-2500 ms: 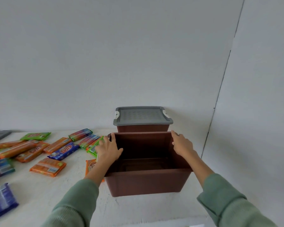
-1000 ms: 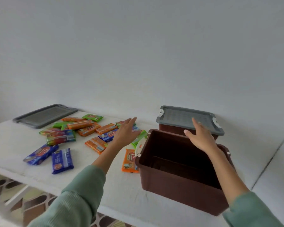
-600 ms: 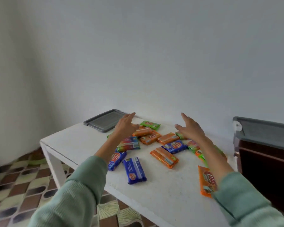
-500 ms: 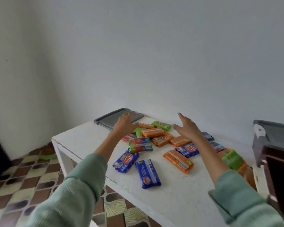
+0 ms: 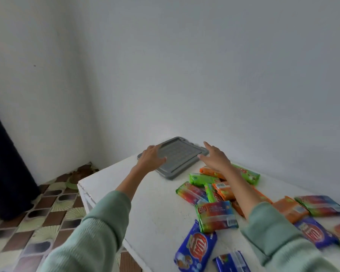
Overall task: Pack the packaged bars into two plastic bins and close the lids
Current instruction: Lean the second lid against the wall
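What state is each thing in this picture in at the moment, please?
grey lid, lying flat on the table, on no bin.
left hand, open, fingers over the lid's left edge.
right hand, open, at the lid's right edge; contact unclear.
packaged bars, loose on the table, unpacked.

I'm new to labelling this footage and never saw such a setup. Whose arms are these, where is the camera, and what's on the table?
No machine here: the grip is simply a person's two bare hands, in green sleeves. The one picture comes from a wide-angle camera worn on the head, looking forward and down. On the white table lie a grey lid and scattered packaged bars, among them a green bar, an orange bar and a blue bar. The left hand reaches over the lid's left edge, the right hand toward its right corner; both are open and hold nothing. No bin shows here.
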Tool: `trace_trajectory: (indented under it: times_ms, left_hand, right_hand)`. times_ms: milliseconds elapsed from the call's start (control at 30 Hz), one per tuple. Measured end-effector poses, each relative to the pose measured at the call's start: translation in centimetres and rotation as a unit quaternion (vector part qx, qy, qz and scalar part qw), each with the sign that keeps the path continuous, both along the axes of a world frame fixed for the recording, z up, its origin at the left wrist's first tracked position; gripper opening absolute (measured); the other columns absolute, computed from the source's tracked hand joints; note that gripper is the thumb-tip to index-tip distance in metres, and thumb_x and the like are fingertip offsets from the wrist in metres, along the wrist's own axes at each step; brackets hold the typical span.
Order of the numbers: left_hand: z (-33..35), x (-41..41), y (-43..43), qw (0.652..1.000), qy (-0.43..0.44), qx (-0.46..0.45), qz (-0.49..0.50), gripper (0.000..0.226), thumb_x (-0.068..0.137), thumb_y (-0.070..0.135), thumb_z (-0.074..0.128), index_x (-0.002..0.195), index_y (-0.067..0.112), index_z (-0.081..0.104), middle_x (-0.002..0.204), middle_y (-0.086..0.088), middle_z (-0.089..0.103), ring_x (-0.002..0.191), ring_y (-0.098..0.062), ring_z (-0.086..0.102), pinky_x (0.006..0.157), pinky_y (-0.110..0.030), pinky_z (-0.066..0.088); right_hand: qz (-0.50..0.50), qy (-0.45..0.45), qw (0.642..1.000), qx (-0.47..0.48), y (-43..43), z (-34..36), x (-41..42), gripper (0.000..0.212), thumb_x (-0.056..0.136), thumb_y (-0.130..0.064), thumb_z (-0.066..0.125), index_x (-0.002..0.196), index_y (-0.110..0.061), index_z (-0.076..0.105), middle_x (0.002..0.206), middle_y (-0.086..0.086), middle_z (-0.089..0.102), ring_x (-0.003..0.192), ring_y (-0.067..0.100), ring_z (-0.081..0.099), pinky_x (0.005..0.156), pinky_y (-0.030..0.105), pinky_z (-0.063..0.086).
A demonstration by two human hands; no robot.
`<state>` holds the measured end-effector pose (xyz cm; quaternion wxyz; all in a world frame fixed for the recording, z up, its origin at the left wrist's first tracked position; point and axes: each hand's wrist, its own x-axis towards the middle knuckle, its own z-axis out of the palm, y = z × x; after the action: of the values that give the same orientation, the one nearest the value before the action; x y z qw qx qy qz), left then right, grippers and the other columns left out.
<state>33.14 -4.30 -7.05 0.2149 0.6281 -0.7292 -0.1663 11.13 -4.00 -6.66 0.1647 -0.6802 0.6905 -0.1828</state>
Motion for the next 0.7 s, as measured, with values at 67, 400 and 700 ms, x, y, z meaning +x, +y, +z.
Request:
trace_trajectory:
  times_ms: [67, 400, 700]
  left_hand:
    - [-0.1, 0.9, -2.6, 1.000, 0.002, 0.002, 0.006, 0.058, 0.093, 0.027, 0.053, 0.144, 0.012, 0.030, 0.147, -0.013, 0.033, 0.134, -0.030, 0.034, 0.109, -0.039, 0.032]
    - [-3.5, 3.7, -15.3, 0.998, -0.005, 0.045, -0.045, 0.057, 0.094, 0.032, 0.049, 0.145, 0.018, 0.028, 0.149, -0.014, 0.027, 0.136, -0.030, 0.030, 0.110, -0.041, 0.030]
    - [-7.5, 2.2, -22.8, 0.987, -0.050, 0.083, -0.124, 0.060, 0.094, 0.049, 0.040, 0.147, 0.031, 0.021, 0.154, -0.012, 0.014, 0.141, -0.031, 0.018, 0.112, -0.047, 0.024]
  right_hand:
    - [0.003, -0.001, 1.000, 0.007, -2.8, -0.3, 1.0, 0.066, 0.094, -0.045, 0.043, 0.149, -0.027, 0.012, 0.154, 0.008, 0.021, 0.141, 0.029, 0.024, 0.111, 0.050, 0.028]
    - [-0.113, 0.002, 0.989, 0.100, -11.3, -5.1, 4.5, 0.065, 0.094, -0.050, 0.040, 0.149, -0.034, 0.009, 0.157, 0.014, -0.001, 0.142, 0.038, 0.013, 0.113, 0.051, 0.023]
    - [-0.237, 0.025, 0.964, 0.118, -14.0, -9.4, 7.2, 0.075, 0.086, -0.070, 0.030, 0.149, -0.037, 0.005, 0.154, 0.025, -0.005, 0.142, 0.044, -0.002, 0.114, 0.055, 0.005]
